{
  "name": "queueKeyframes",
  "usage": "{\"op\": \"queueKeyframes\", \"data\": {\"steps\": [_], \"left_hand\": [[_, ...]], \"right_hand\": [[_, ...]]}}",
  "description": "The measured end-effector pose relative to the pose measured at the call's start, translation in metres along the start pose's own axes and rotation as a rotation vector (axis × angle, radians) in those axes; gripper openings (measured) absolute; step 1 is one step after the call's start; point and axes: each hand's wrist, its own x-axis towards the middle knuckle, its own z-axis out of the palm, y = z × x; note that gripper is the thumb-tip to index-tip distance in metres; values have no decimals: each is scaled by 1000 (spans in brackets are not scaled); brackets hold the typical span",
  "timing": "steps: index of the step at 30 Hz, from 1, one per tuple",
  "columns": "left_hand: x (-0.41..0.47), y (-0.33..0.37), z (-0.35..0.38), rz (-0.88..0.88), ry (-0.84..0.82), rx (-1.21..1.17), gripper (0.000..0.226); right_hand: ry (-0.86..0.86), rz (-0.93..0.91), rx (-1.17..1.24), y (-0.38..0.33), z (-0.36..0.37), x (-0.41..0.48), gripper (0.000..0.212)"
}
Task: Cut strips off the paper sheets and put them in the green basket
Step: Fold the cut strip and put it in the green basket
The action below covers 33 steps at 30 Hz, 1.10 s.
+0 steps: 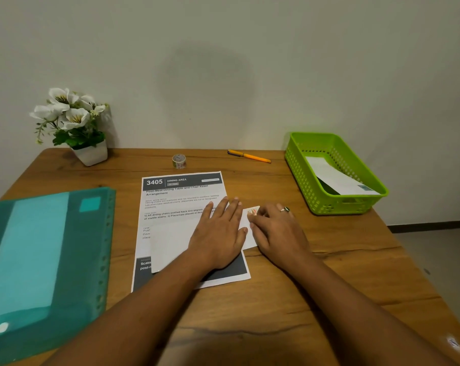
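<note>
**Both hands on a white piece of paper at the middle of the bench**

A printed white paper sheet with a dark header band (176, 202) lies flat at the middle of the brown wooden bench (329, 273). A blank white paper piece (170, 247) lies across its lower half and reaches past its right edge.

The left hand (219, 233) rests flat on this piece, palm down, fingers straight and slightly spread. The right hand (275, 228), which wears a ring (285, 209), sits just beside it on the piece's right end. Its fingers are bent over a small patterned bit of tape (253, 211) at the paper's far corner. Whether they pinch the paper or only press on it cannot be told.

The green plastic basket with perforated walls (302, 178) stands at the bench's far right corner, well apart from the hands. A white paper strip (334, 178) lies slanted inside it.

Along the far edge lie an orange pen with a black end (250, 156) and a small roll of patterned tape (179, 161). A white square pot of white flowers (91, 154) stands at the far left corner. A teal translucent plastic folder (52, 260) covers the left edge.
</note>
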Motion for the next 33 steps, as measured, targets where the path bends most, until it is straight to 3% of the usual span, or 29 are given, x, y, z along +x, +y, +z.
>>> {"op": "queueKeyframes", "data": {"steps": [3,12,19,25,30,33], "left_hand": [[-1,0,0,4,-4,7,65],[-1,1,1,4,-1,23,68],[-1,0,2,2,-4,20,68],[0,0,3,8,13,16,78],[-1,1,2,3,22,-1,80],[-1,0,2,5,12,0,69]], "right_hand": [[3,5,5,2,1,0,25],[-107,172,-143,-4,0,2,55],[-6,67,-58,-2,-1,-3,28],[-127,44,-68,-1,1,4,51],[-31,-38,6,2,0,0,28],[-35,1,-6,2,3,0,31]]}}
